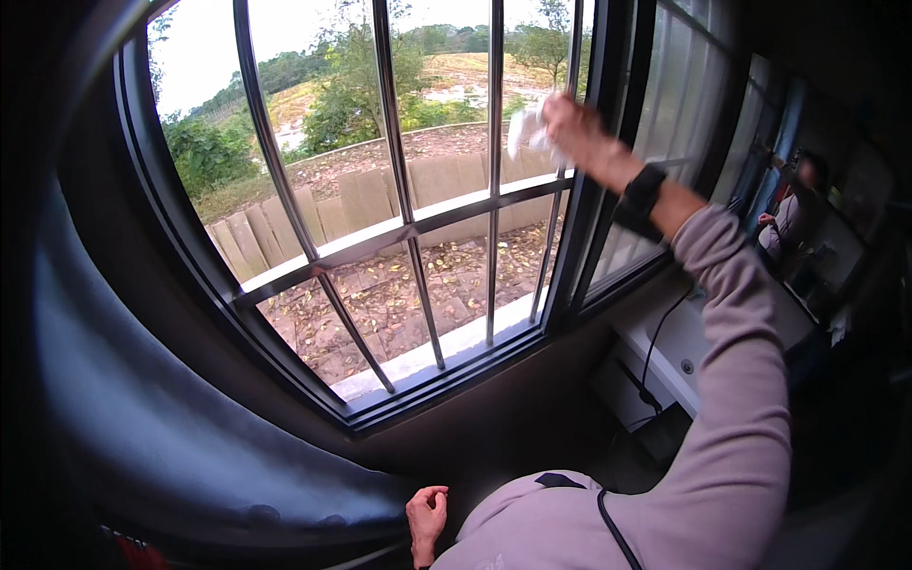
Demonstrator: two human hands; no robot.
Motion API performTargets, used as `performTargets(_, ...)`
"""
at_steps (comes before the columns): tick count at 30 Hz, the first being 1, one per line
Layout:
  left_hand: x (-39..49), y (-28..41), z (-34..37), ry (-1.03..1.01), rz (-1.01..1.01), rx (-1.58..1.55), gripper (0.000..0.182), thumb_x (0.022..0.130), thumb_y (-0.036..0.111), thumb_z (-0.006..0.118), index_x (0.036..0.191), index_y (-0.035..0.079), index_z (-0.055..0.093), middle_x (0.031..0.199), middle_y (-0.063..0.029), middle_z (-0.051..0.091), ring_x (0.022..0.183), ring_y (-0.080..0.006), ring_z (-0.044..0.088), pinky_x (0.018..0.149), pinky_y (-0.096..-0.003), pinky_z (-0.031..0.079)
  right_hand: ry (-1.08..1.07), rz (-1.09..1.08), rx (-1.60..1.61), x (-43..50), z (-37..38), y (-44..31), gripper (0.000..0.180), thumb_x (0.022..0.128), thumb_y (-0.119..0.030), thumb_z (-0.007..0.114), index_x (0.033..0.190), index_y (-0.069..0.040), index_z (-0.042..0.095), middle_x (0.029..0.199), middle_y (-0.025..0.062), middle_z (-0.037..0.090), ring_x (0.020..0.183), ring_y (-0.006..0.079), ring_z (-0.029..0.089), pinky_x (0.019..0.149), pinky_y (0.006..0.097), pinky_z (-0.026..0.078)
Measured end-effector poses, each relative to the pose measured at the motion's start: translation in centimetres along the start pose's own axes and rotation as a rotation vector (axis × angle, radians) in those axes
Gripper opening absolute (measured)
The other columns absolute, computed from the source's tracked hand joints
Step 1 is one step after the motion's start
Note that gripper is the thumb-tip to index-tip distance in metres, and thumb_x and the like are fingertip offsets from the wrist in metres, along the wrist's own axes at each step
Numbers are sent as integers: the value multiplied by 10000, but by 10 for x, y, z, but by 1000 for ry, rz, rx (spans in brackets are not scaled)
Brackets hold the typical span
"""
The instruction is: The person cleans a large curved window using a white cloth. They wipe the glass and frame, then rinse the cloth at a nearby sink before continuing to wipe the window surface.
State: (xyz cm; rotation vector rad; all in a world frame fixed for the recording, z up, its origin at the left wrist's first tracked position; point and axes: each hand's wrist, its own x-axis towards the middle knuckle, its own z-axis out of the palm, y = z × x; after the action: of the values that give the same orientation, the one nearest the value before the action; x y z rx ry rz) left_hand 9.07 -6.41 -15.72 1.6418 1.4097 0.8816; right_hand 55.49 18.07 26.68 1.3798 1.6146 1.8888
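Observation:
My right hand (578, 135) is raised at the right side of the open window, blurred by motion. Bunched in its fingers is a white cloth or tissue (529, 135), in front of the metal window bars (494, 107) near the dark frame (597, 142). Whether the cloth touches any bar or the frame, I cannot tell. Low in the view, beside my body, my left hand (427, 514) hangs with curled fingers and nothing visible in it. A black watch or band (641, 191) circles my right wrist.
A sliding glass pane (659, 121) stands right of the opening. Below it is a white washbasin (677, 342) with a black cable (647, 370) hanging over its edge. A mirror (833, 192) on the right reflects a person. The lower window track (456, 388) runs along the wall.

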Motion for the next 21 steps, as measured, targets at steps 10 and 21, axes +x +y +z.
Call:
performTargets(10,-3,2,-9,-61,-31,46,171,883,145,610,903,42,745,919,-159,705,873,-262,684,798,-342,524,776,161,509,52,-67,98,399,886,-112,670,1267,-126,550,1001,81,661,839,218,657,721,340,578)
performTargets(21,-10,11,-4,69,-38,-2,129,853,70,624,900,34,738,816,-125,698,674,-201,670,631,-309,522,633,52,583,51,-46,-4,217,934,-184,601,1130,-93,620,918,104,636,823,200,617,668,318,496)
